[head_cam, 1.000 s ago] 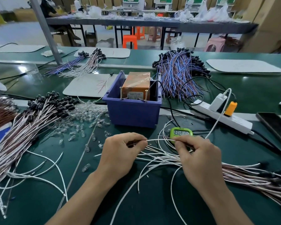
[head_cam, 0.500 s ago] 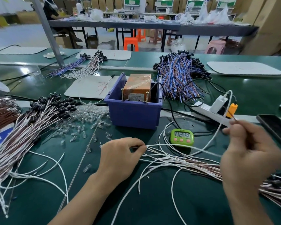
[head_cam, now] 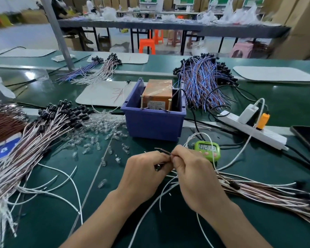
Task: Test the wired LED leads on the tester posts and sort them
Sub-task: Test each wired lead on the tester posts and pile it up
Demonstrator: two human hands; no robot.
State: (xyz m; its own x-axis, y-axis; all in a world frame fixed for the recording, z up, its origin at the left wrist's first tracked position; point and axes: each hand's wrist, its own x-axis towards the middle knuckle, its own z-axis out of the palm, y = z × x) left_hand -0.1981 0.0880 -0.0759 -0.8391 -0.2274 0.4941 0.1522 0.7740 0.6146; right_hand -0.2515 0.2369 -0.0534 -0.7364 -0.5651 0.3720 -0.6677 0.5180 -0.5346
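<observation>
Where the left hand [head_cam: 147,170] and right hand [head_cam: 192,170] meet, both pinch one wired lead [head_cam: 162,150] between them.

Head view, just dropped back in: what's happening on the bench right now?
A person holds one wired lead between both hands: the left hand and right hand pinch it just in front of the blue bin. Its bare end sticks out toward the tester posts in the bin but is not touching them yet. A left pile and a right pile of leads lie on the bench.
</observation>
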